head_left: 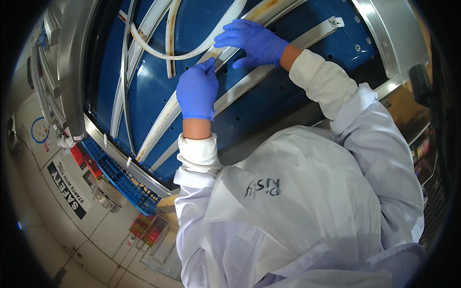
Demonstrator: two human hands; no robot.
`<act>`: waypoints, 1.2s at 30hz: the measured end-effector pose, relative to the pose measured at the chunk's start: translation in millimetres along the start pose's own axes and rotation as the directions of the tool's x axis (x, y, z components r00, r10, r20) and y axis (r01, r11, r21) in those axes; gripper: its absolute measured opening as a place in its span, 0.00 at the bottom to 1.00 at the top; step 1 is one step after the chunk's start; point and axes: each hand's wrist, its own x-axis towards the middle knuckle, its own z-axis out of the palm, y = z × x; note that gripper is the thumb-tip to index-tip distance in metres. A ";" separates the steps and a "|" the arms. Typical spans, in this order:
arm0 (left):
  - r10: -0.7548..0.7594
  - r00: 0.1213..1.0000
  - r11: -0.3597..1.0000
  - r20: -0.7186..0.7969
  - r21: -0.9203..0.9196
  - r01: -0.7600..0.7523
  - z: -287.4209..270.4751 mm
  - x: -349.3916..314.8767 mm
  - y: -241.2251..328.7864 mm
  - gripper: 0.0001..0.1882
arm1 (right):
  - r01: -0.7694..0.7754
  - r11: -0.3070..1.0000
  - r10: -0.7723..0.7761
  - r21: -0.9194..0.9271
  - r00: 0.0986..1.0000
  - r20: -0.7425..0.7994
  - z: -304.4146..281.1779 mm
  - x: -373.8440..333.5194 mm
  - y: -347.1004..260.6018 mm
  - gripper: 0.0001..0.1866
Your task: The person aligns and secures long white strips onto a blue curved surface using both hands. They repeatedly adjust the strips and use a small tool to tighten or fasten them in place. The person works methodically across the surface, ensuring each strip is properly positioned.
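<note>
Across a blue perforated panel (153, 86) lies a long white strip (161, 122) with brown stains, running from lower left to upper right. My left hand (197, 91), in a blue glove, rests on it with fingers curled over its edge; part of the grip is hidden under the hand. Farther up the same strip, my right hand (252, 43), also gloved in blue, lies nearly flat with fingers extended and thumb apart. A bent white flexible strip (149, 48) curves past the fingers of both hands. A shorter stained strip (170, 38) passes beneath that curve.
Another pale rail (317, 36) with a bracketed end crosses the panel nearer me. Thin metal bars (126, 72) cross on the left. Steel framing (74, 62) borders the panel. A blue plastic crate (115, 168) and red bins (149, 230) stand at lower left.
</note>
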 end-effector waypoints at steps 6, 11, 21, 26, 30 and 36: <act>0.104 0.990 0.994 -0.091 0.032 -0.101 5.6 6.1 6.2 0.12 | -0.044 0.998 0.042 -0.042 0.998 -0.039 -2.3 -3.1 -5.1 0.42; 0.036 0.999 0.992 0.005 -0.122 -0.035 -14.2 5.4 11.6 0.13 | -0.068 0.996 0.070 0.049 0.996 -0.055 -1.8 -3.0 3.2 0.42; 0.127 0.989 0.992 -0.073 -0.003 -0.127 7.9 9.1 18.6 0.12 | -0.086 0.991 0.093 0.098 0.994 -0.062 2.5 2.8 1.7 0.40; 0.163 0.986 0.986 -0.046 0.048 -0.160 -0.9 10.6 18.8 0.12 | -0.076 0.990 0.083 0.123 0.995 -0.053 -0.1 2.7 2.3 0.40; 0.185 0.981 0.982 -0.061 -0.039 -0.187 12.9 16.7 12.9 0.12 | -0.066 0.988 0.078 0.142 0.994 -0.080 2.3 2.8 2.0 0.39; 0.106 0.994 0.977 -0.035 -0.183 -0.111 25.2 11.4 -36.3 0.12 | -0.099 0.980 0.108 0.174 0.993 -0.040 -2.8 1.4 -2.3 0.37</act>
